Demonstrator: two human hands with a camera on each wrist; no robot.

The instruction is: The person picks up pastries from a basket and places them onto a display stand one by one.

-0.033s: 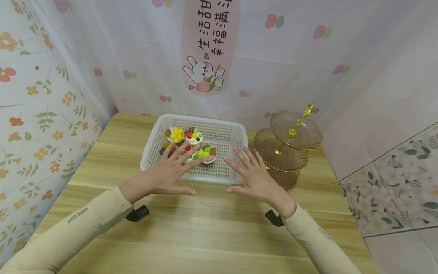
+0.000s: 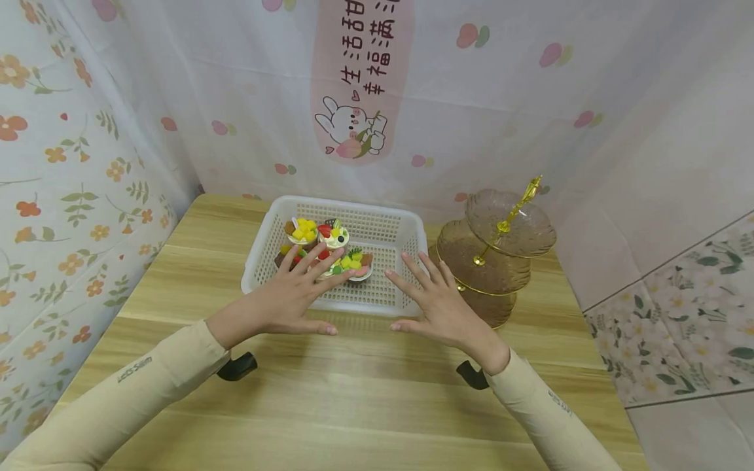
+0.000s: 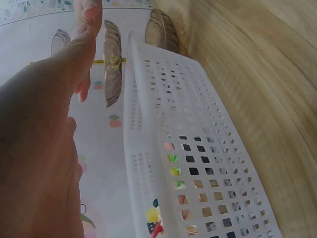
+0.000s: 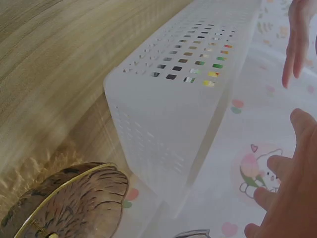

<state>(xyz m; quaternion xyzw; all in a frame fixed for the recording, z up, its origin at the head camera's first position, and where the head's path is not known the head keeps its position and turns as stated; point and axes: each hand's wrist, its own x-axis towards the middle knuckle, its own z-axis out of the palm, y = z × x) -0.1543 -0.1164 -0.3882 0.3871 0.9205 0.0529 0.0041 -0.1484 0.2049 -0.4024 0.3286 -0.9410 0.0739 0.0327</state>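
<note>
With fingers spread, my left hand (image 2: 288,299) hovers over the front left of a white perforated plastic basket (image 2: 385,294), holding nothing. My right hand (image 2: 443,306) is spread the same way above the basket's front right corner, also holding nothing. Several small fruit-topped cakes in cups sit in the left half of the basket. One has yellow cubes (image 2: 304,229), another a strawberry and cream (image 2: 336,237), and a third yellow and green pieces (image 2: 353,263). The left fingers partly hide the front cakes. In the left wrist view, the cakes' colours show through the basket wall (image 3: 198,114).
To the right of the basket stands a three-tier brown-tinted tray stand (image 2: 501,261) with gold rims and a gold handle (image 2: 530,190). Everything rests on a wood-grain table (image 2: 353,405). A printed curtain (image 2: 247,78) hangs behind, and patterned walls flank both sides.
</note>
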